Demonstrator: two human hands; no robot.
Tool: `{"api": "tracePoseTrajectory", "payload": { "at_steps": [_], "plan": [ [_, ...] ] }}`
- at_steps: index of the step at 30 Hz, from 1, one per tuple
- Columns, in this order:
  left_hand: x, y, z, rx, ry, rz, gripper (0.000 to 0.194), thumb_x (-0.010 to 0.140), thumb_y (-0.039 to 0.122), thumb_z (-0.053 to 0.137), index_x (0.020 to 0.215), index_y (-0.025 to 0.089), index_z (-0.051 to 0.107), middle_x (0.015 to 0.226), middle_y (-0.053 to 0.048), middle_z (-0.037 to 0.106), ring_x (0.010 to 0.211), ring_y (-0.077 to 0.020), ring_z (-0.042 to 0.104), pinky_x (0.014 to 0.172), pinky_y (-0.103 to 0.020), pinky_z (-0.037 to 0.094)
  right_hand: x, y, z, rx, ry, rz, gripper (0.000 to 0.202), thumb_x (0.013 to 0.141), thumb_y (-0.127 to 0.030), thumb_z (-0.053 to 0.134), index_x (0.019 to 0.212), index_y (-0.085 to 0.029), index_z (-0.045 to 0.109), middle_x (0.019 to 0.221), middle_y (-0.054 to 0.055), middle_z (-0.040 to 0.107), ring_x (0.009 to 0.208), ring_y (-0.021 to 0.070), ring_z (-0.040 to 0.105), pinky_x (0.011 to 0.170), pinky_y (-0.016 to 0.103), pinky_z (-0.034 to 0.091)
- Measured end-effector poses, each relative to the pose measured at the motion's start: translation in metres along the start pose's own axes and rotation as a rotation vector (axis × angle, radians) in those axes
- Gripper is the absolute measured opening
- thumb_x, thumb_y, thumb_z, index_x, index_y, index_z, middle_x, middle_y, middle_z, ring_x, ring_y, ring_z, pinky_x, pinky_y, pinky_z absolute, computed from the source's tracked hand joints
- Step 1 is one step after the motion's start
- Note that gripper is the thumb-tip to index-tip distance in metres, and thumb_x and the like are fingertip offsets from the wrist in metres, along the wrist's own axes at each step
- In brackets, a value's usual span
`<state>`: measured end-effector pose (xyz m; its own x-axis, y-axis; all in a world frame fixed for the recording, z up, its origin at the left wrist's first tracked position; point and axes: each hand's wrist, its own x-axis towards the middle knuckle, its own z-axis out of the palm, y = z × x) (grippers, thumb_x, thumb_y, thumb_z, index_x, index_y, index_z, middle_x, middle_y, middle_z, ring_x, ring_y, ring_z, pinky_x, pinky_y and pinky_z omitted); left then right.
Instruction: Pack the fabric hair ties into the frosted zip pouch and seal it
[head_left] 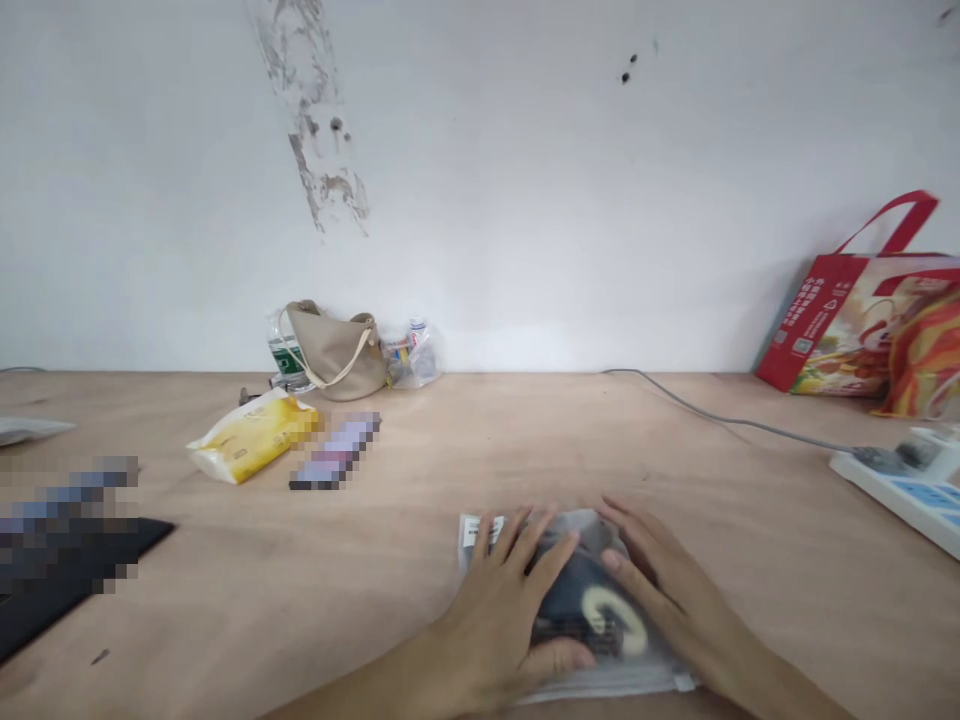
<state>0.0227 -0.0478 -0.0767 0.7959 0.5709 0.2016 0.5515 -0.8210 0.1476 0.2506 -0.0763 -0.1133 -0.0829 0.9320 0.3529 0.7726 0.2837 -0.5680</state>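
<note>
Wooden tabletop (300, 580) is backed by a scuffed wall (525, 200). Near left, a black flat object (45, 590) is seen. Farther off, a yellow packet (259, 440) is laid flat; a beige handbag (341, 350) is set by the wall, probably for support. Near side, a clear zip bag (577, 685) is covered by the left hand (495, 610), fingers spread, and flanked by the right hand (682, 590), thumb parted, apparently for steadying. Far right, a red tote (840, 320) is stood upright.
</note>
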Motion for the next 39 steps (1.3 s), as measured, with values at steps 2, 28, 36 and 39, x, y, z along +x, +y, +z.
{"api": "tracePoseTrajectory", "payload": {
  "at_steps": [2,28,36,39],
  "plan": [
    [-0.003,0.0,0.001,0.065,0.061,0.1,0.083,0.077,0.072,0.044,0.143,0.026,0.024,0.149,-0.014,0.029,0.134,-0.042,0.023,0.099,-0.071,0.019,0.005,0.002,-0.004,0.032,0.08,0.064,0.043,0.09,-0.049,0.041,0.117,-0.02,0.057,0.117,0.011,0.064,0.108,0.0251,0.06,0.088,0.041,0.05],
    [0.012,0.024,0.006,0.449,0.579,0.264,0.017,0.076,0.006,0.044,0.065,0.017,0.051,0.062,-0.003,0.054,0.062,-0.0177,0.044,0.062,-0.034,0.029,0.002,-0.015,-0.013,0.55,-0.123,0.214,0.029,0.091,-0.04,0.038,0.114,-0.023,0.036,0.059,-0.005,0.058,0.055,0.0181,0.055,0.053,0.028,0.043],
    [-0.064,-0.027,-0.018,0.228,0.375,-0.176,0.014,0.074,0.01,0.045,0.07,0.021,0.053,0.068,0.001,0.06,0.066,-0.0178,0.053,0.065,-0.031,0.036,0.005,0.006,-0.015,0.505,-0.167,0.386,0.043,0.083,-0.052,0.043,0.114,-0.022,0.042,0.048,-0.01,0.039,0.043,0.0152,0.041,0.042,0.024,0.028],
    [-0.066,-0.037,-0.029,-0.219,0.217,-0.583,0.016,0.083,0.031,0.043,0.077,0.021,0.054,0.072,-0.001,0.063,0.064,-0.0177,0.057,0.058,-0.028,0.04,0.007,0.014,-0.016,0.384,-0.182,0.389,0.034,0.084,-0.053,0.04,0.088,-0.023,0.054,0.052,-0.005,0.046,0.047,0.015,0.045,0.046,0.025,0.032]
  ]
}}
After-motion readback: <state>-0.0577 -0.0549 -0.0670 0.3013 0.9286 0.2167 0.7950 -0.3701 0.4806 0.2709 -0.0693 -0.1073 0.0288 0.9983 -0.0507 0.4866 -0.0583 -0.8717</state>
